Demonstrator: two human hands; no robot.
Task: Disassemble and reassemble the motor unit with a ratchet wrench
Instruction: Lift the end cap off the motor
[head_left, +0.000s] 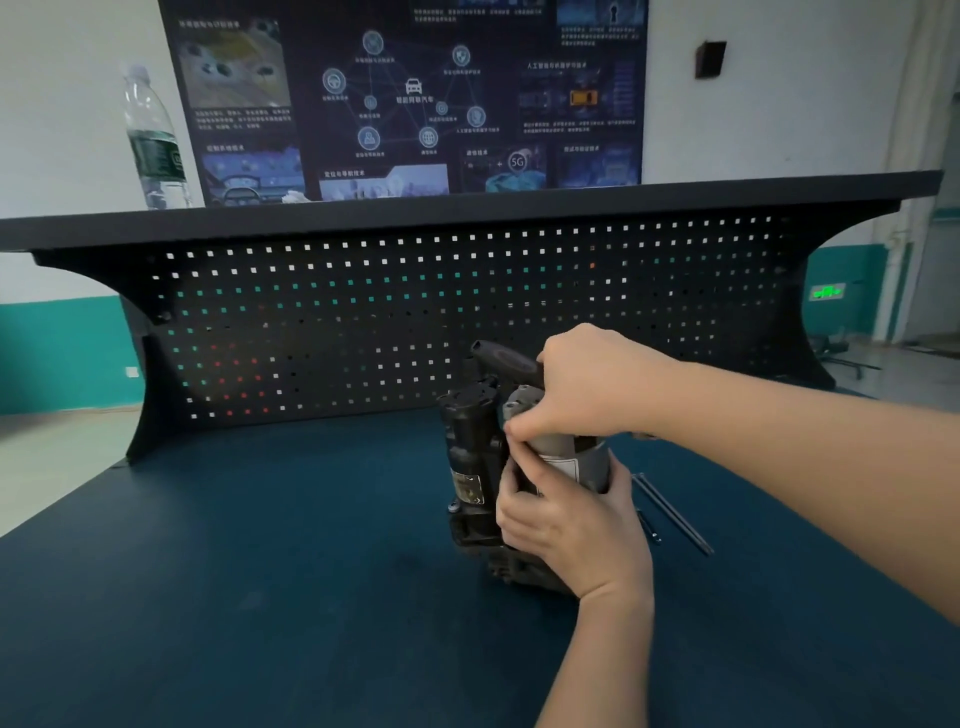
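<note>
The big blue surface (260, 597) has lots of free room on the left. The motor unit (483, 467) stands upright near the middle. The left hand (566, 525) wraps around its body, and the right hand (587, 384) grips the ratchet wrench (506, 358) on top. Two long bolts (670, 512) already lie just beside it (so taking apart looks partly done).

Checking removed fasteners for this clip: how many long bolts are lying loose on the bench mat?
2 visible. One long thin metal bolt lies on the blue mat right of the motor unit; a second peeks out by the left hand. Others may be hidden.
</note>
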